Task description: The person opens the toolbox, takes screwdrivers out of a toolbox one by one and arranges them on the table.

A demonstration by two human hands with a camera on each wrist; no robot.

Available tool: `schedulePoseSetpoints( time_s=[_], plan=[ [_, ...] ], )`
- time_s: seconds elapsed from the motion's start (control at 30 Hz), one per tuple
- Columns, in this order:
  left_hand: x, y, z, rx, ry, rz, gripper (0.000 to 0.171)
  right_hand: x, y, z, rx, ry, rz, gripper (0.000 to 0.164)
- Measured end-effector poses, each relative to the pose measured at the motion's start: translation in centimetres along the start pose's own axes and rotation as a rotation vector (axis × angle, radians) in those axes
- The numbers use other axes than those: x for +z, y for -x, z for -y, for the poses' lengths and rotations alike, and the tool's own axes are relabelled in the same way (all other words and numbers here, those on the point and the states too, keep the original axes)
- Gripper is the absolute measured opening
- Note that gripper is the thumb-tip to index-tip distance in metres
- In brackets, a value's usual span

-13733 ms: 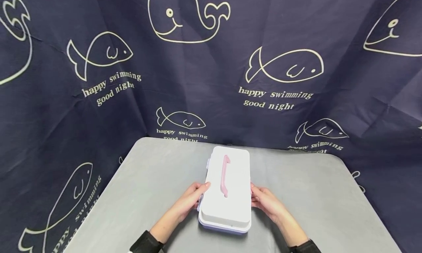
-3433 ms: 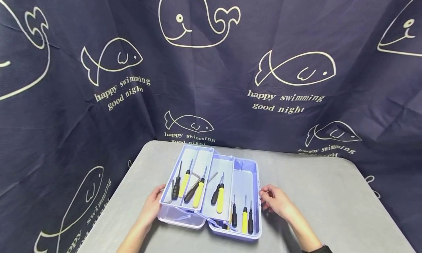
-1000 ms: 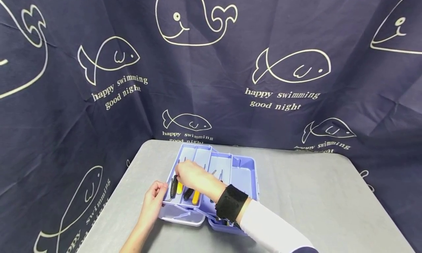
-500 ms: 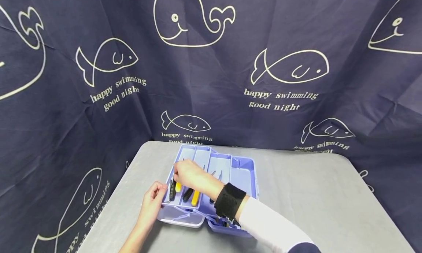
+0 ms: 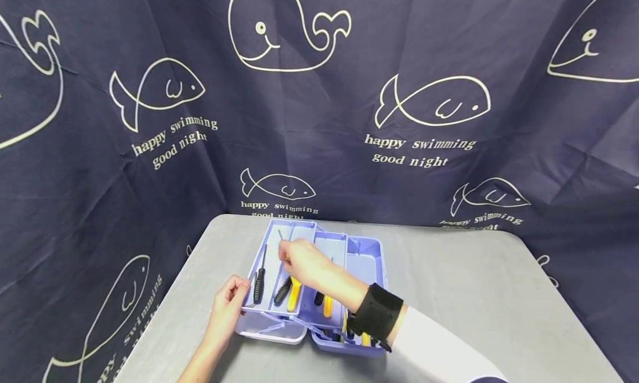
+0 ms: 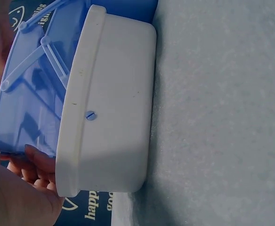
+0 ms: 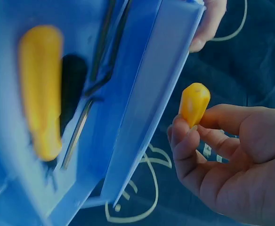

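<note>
A lilac-blue toolbox (image 5: 366, 261) stands unfolded on the table, its tiers spread leftward. My right hand (image 5: 304, 261) is over the upper tray (image 5: 305, 233) and pinches a screwdriver (image 7: 194, 103) by its yellow handle; the shaft points away in the head view. My left hand (image 5: 231, 300) grips the near-left edge of that tray, fingers curled beneath it in the left wrist view. In the tray's left compartment lie a black-handled screwdriver (image 5: 259, 286) and a hex key. Beside them, the second compartment holds a yellow-handled screwdriver (image 5: 293, 295) and a black-handled one (image 5: 283, 291).
More yellow- and black-handled tools, including a yellow handle (image 5: 328, 306), lie in the lower tiers, partly hidden by my right forearm. The white lid (image 5: 272, 326) lies folded out beneath the upper tray. A dark fish-print curtain (image 5: 319, 122) hangs behind the grey table (image 5: 449, 294).
The toolbox, closed at first, has been unfolded. My right hand has reached across, lifted a yellow-handled screwdriver from the left compartment and moved slightly right. My left hand keeps hold of the tray edge.
</note>
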State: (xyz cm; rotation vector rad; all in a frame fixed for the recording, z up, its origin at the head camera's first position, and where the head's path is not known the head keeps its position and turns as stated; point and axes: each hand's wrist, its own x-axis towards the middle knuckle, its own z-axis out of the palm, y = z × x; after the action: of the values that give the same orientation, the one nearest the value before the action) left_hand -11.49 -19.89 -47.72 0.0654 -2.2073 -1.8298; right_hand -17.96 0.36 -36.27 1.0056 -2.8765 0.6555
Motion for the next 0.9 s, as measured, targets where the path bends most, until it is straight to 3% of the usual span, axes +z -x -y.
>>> schedulePoseSetpoints(
  time_s=[0.5,0.7,0.9],
  plan=[
    [-0.2,0.0,0.5,-0.014,-0.017,0.017,0.029,-2.7,7.4,-8.1,0.121,-0.038,-0.129,0.013],
    [0.0,-0.2,0.6,-0.013,-0.016,0.026,0.029,-4.2,11.5,-12.5,0.246,-0.093,-0.139,0.017],
    [0.1,-0.3,0.4,0.01,-0.009,0.027,0.029,-4.0,15.6,-16.6,0.355,-0.089,-0.167,0.018]
  ],
)
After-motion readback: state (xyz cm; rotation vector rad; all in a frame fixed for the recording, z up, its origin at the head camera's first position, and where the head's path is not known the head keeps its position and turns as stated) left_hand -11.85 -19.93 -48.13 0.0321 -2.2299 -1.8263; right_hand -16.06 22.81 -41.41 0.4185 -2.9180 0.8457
